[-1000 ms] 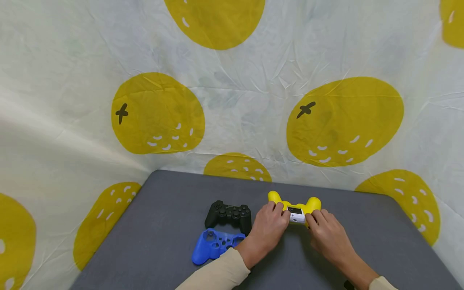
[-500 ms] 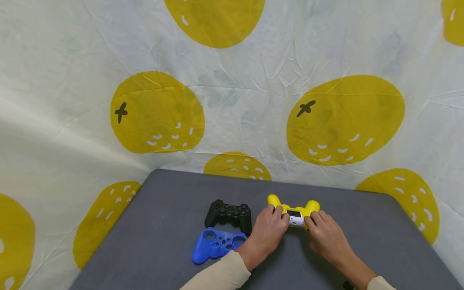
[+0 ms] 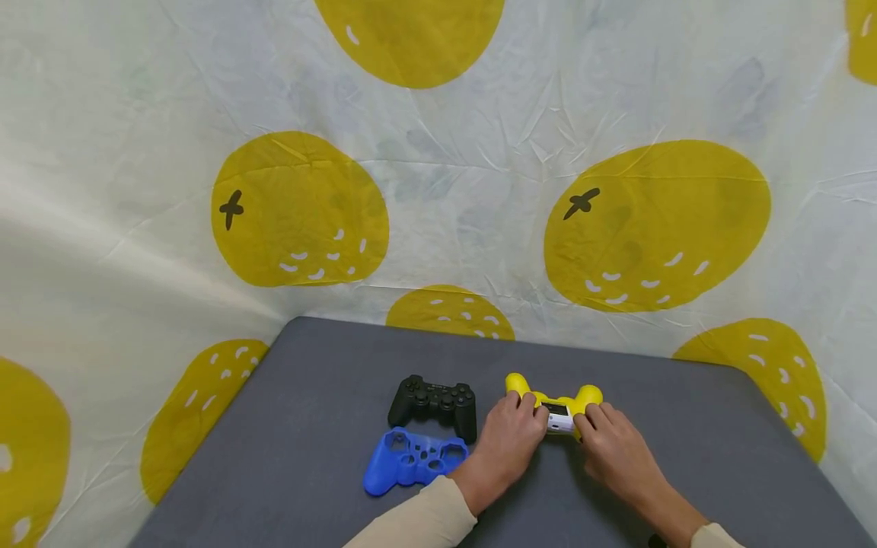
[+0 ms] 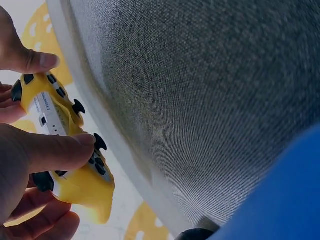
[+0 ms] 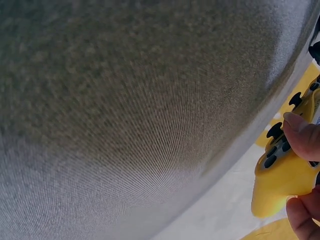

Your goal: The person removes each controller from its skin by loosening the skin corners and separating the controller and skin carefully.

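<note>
Both hands grip a white game controller (image 3: pixel 560 422) in a yellow silicone cover (image 3: pixel 588 397), held over the table. The left hand (image 3: pixel 508 435) has its left end and the right hand (image 3: pixel 620 449) its right end. In the left wrist view the left thumb (image 4: pixel 60 152) presses beside a black thumbstick (image 4: pixel 100 142), while the fingers curl behind the cover. The white strip with a port (image 4: pixel 43 120) shows between the cover's edges. In the right wrist view, the right thumb (image 5: pixel 302 137) lies over the buttoned side, with fingertips (image 5: pixel 300 217) behind the cover.
Left of the hands, a black game controller (image 3: pixel 432 403) lies on the grey table (image 3: pixel 329 380). An empty blue silicone cover (image 3: pixel 390 466) lies just in front of it, close to the left forearm. White cloth (image 3: pixel 466 221) printed with yellow fruit hangs behind the table.
The yellow-covered controller has come slightly down and nearer in the head view, with both hands still on it. The black controller and blue cover lie as before.
</note>
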Demonstrator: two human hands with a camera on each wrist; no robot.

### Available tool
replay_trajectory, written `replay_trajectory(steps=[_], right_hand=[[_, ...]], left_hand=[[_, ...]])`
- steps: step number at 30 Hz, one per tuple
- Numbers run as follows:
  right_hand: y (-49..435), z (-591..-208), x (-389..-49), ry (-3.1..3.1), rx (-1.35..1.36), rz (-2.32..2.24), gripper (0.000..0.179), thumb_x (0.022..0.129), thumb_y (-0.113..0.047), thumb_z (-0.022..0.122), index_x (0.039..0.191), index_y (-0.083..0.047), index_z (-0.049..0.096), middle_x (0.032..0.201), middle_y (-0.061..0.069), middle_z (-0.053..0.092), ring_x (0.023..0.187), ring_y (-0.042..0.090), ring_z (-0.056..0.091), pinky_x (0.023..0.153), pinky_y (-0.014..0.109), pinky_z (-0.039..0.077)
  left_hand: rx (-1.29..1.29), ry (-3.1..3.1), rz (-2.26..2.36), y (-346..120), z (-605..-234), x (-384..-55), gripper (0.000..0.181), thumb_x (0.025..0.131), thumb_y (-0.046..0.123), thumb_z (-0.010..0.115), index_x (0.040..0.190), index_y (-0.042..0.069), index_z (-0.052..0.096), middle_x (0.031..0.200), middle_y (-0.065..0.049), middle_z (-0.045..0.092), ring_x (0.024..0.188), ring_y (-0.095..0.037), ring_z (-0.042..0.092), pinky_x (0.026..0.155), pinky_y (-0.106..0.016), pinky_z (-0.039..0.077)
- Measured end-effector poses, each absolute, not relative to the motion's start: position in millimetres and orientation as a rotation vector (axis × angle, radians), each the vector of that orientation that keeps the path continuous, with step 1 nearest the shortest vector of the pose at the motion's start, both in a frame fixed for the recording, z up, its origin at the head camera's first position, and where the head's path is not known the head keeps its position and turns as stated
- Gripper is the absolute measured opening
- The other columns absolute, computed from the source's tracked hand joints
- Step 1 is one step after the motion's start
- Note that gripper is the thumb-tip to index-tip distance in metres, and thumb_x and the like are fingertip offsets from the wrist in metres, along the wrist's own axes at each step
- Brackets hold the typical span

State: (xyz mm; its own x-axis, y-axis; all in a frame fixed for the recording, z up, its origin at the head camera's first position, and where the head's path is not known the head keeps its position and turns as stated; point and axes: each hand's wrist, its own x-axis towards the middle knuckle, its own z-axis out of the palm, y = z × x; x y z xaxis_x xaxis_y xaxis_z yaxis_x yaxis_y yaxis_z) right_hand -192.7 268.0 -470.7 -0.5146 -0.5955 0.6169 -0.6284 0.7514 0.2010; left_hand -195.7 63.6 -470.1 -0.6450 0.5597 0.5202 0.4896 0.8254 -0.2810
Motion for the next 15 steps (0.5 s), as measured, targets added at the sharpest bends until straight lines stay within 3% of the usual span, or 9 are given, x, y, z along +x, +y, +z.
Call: replay_trajectory(steps=[15], right_hand=[[267.1,-477.8,-192.3,-2.311,0.91,0.048,0.048,0.043,0.008,0.087,0.078,-0.006,0.057,0.076,0.004,0.049,0.068,0.019,0.043,0.057,0.037,0.041]], left_hand=[[-0.723,-2.461,0.172,68.8,-479.9,-193.7,0.014,0.088,0.023,0.084,0.1,0.02,0.077,0.098,0.004,0.068,0.081,-0.01,0.058,0.068,-0.02,0.055]])
